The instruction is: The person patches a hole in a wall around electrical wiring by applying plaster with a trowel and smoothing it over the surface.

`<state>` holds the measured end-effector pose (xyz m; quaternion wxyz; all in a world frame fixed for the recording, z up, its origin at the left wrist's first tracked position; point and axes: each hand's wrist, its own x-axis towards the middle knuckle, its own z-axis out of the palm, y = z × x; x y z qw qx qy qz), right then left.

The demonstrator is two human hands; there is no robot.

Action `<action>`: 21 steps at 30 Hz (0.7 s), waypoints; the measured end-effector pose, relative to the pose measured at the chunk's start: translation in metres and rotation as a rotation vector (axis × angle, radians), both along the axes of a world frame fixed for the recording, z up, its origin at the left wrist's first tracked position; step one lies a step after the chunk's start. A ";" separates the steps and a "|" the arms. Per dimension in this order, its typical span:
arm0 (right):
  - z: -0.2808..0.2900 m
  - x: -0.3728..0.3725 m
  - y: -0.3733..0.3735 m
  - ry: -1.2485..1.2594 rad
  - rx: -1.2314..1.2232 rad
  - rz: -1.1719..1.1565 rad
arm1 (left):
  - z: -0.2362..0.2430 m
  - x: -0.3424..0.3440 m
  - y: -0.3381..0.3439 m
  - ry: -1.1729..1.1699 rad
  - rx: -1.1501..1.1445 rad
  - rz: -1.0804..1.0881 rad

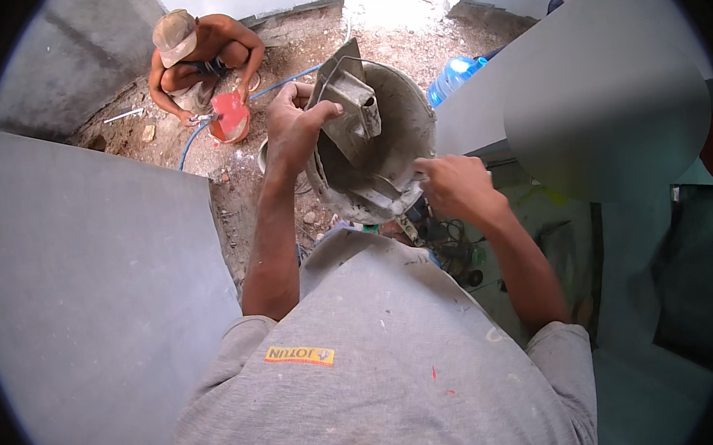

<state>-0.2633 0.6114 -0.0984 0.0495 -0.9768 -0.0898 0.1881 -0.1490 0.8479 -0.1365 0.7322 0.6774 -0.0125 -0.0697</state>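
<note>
My left hand (294, 128) is closed round a grey, plaster-caked plastering trowel (354, 107), thumb on its near side. The trowel tilts over the mouth of a bucket (414, 103), whose inside is coated with grey paste. At the bucket's right rim is my right hand (457, 184), its fingers curled closed. What they grip is hidden; a flat, paste-covered piece (381, 189) lies inside the bucket near them. A thin wire handle arcs over the bucket's far side.
At the far left a person (204, 55) squats, hands at a red bucket (232, 119). A blue hose (194, 143) crosses the rubble floor. Beyond my right hand lies a blue water jug (455, 77). Grey walls (93, 233) flank me; cables and tools clutter the floor below.
</note>
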 end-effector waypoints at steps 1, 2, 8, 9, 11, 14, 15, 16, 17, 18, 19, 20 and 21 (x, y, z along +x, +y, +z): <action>-0.005 0.003 0.010 0.001 -0.016 -0.008 | -0.002 0.000 0.002 0.002 -0.018 0.013; -0.013 0.006 0.018 0.000 -0.033 -0.019 | -0.005 0.001 0.000 0.003 -0.036 0.022; -0.053 0.014 0.039 -0.177 -0.085 -0.073 | -0.008 0.001 -0.005 0.116 -0.175 0.017; -0.056 0.014 0.040 -0.224 -0.104 -0.072 | -0.009 0.002 -0.005 0.146 -0.225 0.012; -0.059 0.015 0.043 -0.218 -0.126 -0.072 | -0.008 0.003 -0.004 0.155 -0.258 0.001; -0.057 0.017 0.044 -0.194 -0.149 -0.047 | -0.008 0.006 -0.005 0.170 -0.296 -0.007; -0.054 0.018 0.044 -0.185 -0.154 -0.034 | -0.011 0.008 -0.004 0.176 -0.301 -0.007; -0.049 0.021 0.043 -0.150 -0.153 -0.016 | -0.013 0.009 -0.004 0.183 -0.306 -0.009; -0.043 0.025 0.043 -0.116 -0.151 0.002 | -0.012 0.010 -0.003 0.182 -0.294 -0.021; -0.036 0.030 0.042 -0.082 -0.150 0.021 | -0.011 0.011 -0.002 0.180 -0.283 -0.032; -0.030 0.036 0.042 0.003 -0.140 0.015 | -0.011 0.012 -0.002 0.179 -0.272 -0.046; -0.024 0.043 0.042 0.087 -0.129 0.009 | -0.010 0.013 -0.002 0.166 -0.247 -0.057; -0.022 0.049 0.041 0.171 -0.117 0.004 | -0.009 0.015 -0.001 0.153 -0.222 -0.067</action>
